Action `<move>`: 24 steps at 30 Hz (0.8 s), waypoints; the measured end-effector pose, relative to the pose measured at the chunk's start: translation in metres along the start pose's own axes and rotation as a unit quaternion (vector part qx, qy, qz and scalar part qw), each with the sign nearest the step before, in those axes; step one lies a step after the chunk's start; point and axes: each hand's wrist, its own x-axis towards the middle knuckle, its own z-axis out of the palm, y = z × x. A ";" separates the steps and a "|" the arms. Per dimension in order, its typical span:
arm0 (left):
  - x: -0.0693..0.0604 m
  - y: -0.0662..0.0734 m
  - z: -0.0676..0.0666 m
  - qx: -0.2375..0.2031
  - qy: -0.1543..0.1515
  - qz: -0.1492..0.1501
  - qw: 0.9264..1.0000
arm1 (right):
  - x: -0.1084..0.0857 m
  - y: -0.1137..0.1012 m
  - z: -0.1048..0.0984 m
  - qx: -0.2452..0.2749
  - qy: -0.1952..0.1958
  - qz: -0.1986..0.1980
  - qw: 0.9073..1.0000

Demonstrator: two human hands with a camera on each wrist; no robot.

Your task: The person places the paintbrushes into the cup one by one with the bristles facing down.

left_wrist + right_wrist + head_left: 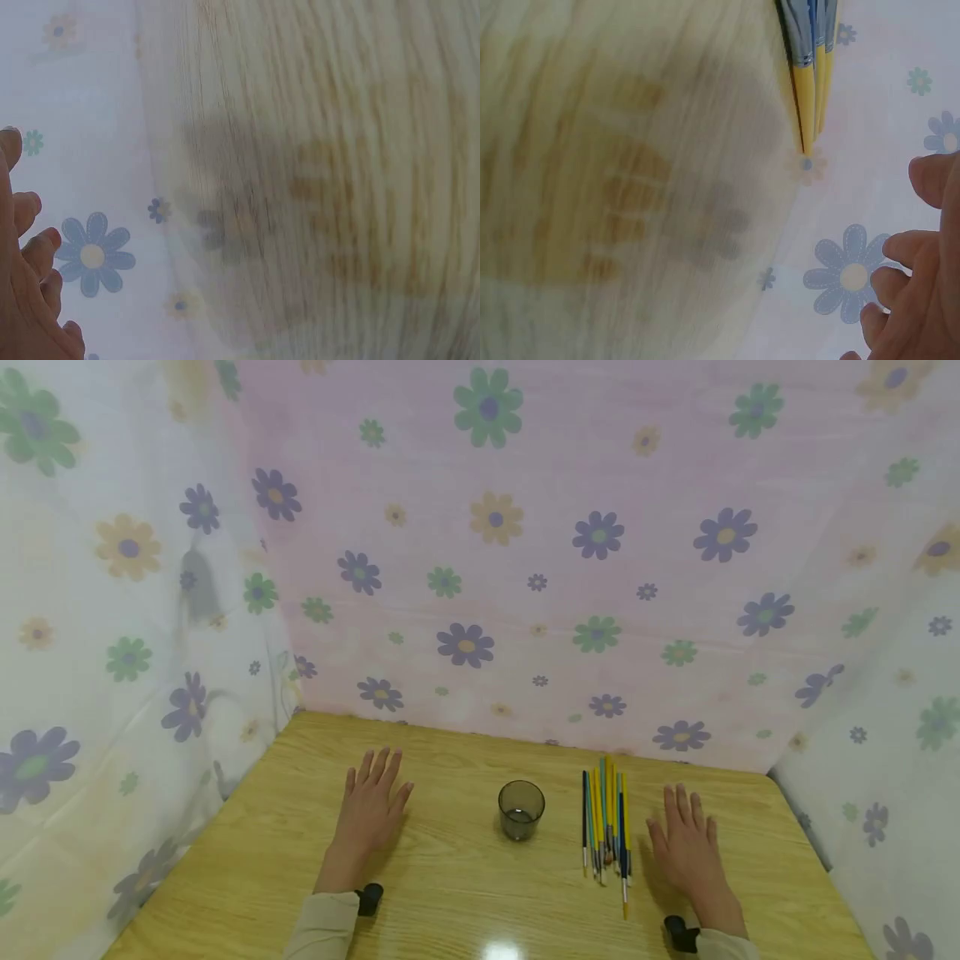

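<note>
- The left hand [369,814] is extending its fingers in a released state over the left part of the wooden table [450,885].
- The right hand [688,850] is likewise extending its fingers, released, over the right part, its thumb pointing toward the paintbrushes [608,814].
- The paintbrushes are lying in a loose bundle just beside the right hand, handles pointing toward the floral cloth [540,485], tips facing the person.
- One dark-handled paintbrush is projecting nearest the person.
- The tinted glass [521,814] is standing upright between the left hand and the bundle, nearer the bundle.
- The floral cloth is hanging behind the table and along both sides.
</note>
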 end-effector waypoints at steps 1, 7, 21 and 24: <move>0.000 0.000 0.001 -0.008 -0.002 0.001 1.000 | 0.000 0.000 0.000 0.002 0.000 -0.002 1.000; -0.002 0.004 0.012 -0.119 -0.044 0.010 0.992 | 0.001 -0.004 0.000 0.058 0.003 -0.015 0.998; -0.003 0.059 0.048 -0.407 -0.080 0.007 0.910 | 0.010 -0.012 -0.001 0.362 -0.060 0.129 0.921; 0.001 0.074 0.056 -0.443 -0.068 0.022 0.894 | 0.017 -0.006 0.003 0.389 -0.074 0.148 0.906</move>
